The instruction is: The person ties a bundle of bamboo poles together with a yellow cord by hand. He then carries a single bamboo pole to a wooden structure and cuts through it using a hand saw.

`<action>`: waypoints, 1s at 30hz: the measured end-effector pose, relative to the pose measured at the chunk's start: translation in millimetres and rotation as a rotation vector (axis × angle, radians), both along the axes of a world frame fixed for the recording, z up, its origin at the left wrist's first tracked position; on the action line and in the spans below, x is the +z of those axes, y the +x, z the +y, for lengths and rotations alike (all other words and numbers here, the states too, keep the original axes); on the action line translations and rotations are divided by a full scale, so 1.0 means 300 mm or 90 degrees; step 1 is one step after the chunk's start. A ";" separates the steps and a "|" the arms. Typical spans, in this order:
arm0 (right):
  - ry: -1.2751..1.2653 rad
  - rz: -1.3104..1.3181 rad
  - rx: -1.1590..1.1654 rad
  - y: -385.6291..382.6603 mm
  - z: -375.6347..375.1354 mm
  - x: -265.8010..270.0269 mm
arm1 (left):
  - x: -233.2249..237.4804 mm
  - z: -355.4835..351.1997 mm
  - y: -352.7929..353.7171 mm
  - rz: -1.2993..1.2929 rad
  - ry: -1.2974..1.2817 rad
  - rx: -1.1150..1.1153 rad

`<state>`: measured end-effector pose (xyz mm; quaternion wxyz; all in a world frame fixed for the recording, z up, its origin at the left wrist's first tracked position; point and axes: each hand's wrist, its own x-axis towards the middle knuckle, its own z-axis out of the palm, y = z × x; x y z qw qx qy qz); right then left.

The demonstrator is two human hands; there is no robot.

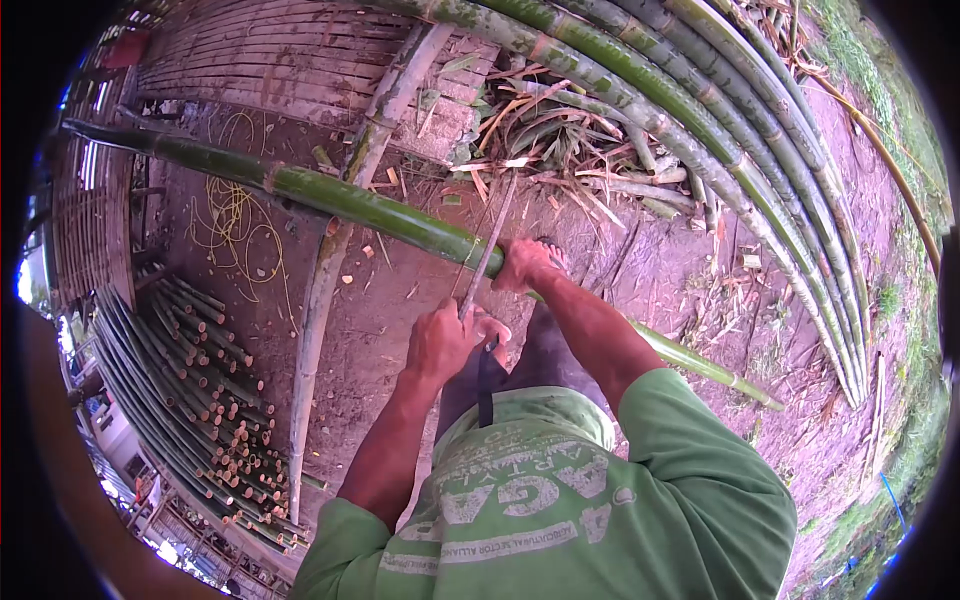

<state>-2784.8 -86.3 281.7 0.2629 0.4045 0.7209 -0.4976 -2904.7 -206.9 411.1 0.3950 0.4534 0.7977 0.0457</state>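
Observation:
My left hand (pixel 440 343) is closed around the lower end of a long, narrow blade-like tool (pixel 496 232). The tool lies across a thick green bamboo pole (pixel 370 208), close to the pole's near end. Just right of the tool, my right hand (pixel 524 266) wraps over the end of the bamboo, its fingers partly hidden. The pole slants up to the far left and rests across a pale wooden pole (pixel 335 240). A thinner green bamboo piece (pixel 700 362) runs to the lower right, behind my right forearm.
Long bamboo poles (pixel 640 105) arch over the upper right. Cut bamboo (pixel 190 400) is stacked at the lower left. Yellow cord (pixel 232 225) lies on the dirt at left. Leaves and offcuts (pixel 560 135) are heaped beyond my hands, beside a slatted platform (pixel 250 60). My foot (pixel 552 252) shows near my right hand.

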 end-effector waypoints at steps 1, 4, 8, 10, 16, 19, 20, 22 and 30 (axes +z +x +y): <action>-0.015 -0.004 -0.001 -0.005 -0.025 0.017 | 0.048 -0.051 -0.002 -0.015 -0.012 0.001; -0.001 0.007 0.049 -0.010 -0.035 0.016 | 0.061 -0.060 -0.010 0.028 -0.089 -0.006; -0.044 -0.004 0.023 -0.019 -0.051 -0.017 | 0.038 -0.150 -0.016 0.013 -0.028 0.014; -0.031 -0.009 0.013 -0.019 -0.041 0.005 | 0.112 -0.167 -0.005 0.016 -0.018 0.031; -0.014 0.010 0.002 -0.019 -0.051 -0.007 | 0.352 -0.299 0.018 0.033 -0.069 0.036; -0.033 0.020 0.008 -0.019 -0.046 -0.023 | 0.327 -0.321 0.006 0.038 -0.089 0.039; -0.034 0.022 0.006 -0.024 -0.043 -0.039 | 0.278 -0.314 -0.009 0.041 -0.090 0.037; -0.037 0.019 0.016 -0.023 -0.051 -0.054 | 0.062 -0.151 -0.028 0.040 -0.059 0.032; 0.009 -0.041 0.034 -0.030 -0.043 0.029 | 0.048 -0.181 -0.023 0.034 -0.026 0.040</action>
